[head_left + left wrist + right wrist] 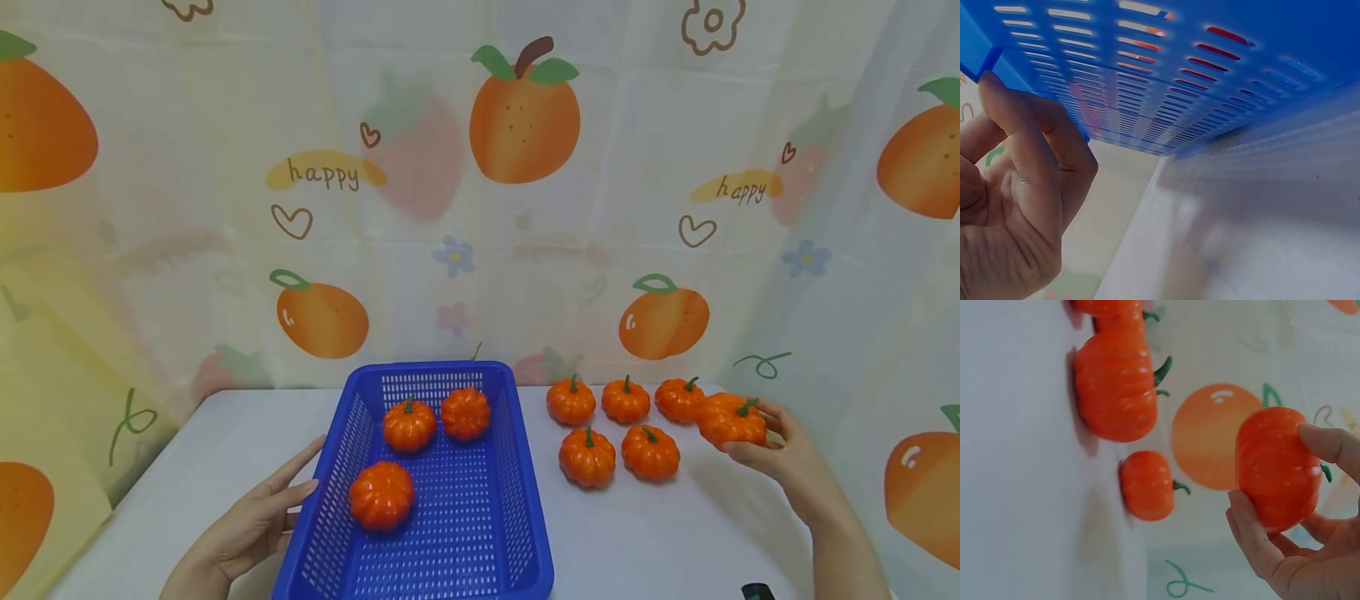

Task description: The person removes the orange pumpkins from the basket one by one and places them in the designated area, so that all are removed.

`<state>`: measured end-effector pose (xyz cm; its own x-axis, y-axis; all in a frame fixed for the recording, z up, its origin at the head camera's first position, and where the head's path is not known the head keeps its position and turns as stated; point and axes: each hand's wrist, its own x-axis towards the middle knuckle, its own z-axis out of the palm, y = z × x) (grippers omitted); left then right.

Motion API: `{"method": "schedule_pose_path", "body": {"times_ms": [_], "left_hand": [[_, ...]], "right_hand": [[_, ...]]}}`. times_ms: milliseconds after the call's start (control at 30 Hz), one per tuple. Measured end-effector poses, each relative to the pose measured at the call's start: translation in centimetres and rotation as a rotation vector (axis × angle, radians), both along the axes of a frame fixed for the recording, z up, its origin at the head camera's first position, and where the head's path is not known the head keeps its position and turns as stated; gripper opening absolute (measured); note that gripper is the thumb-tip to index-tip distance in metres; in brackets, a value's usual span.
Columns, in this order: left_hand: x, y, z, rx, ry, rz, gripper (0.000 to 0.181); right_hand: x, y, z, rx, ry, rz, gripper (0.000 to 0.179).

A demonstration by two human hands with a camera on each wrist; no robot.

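My right hand [783,446] holds a small orange toy pumpkin [731,422] with a green stem between thumb and fingers. The right wrist view shows this pumpkin [1277,467] raised clear of the table, its stem toward the palm. My left hand [255,517] is at the left side of a blue plastic basket [534,508], fingertips right at its rim. From below, the left wrist view shows the left hand's fingers [1029,150] bent loosely beside the slotted wall. Inside the basket lie three pumpkins, one of them [382,496] near the left wall.
Right of the basket, several more pumpkins [587,457] stand in two rows on the white table [637,542]. A fruit-printed curtain [525,275] hangs behind the table. A small dark object [757,591] shows at the bottom edge.
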<state>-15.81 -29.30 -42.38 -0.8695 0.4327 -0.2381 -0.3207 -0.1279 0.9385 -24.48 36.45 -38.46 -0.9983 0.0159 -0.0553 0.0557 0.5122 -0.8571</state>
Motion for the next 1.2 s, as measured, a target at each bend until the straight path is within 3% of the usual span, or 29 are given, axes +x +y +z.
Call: {"method": "schedule_pose_path", "body": {"times_ms": [400, 600, 933, 1200], "left_hand": [[-0.1, -0.1, -0.1, -0.019, -0.003, 0.005, 0.055], [0.0, -0.1, -0.1, 0.003, -0.003, 0.0, 0.052], [0.0, -0.2, -0.2, -0.001, -0.007, 0.006, 0.05], [0.0, -0.1, -0.1, 0.014, -0.001, -0.014, 0.054]], "right_hand": [[-2.1, 0.8, -2.8, -0.068, -0.097, -0.063, 0.101], [-2.9, 0.5, -3.5, -0.047, -0.122, -0.063, 0.098], [-3.8, 0.4, -4.8, 0.087, -0.147, -0.134, 0.1], [-4.1, 0.9, -6.2, 0.05, -0.194, -0.116, 0.103]]}}
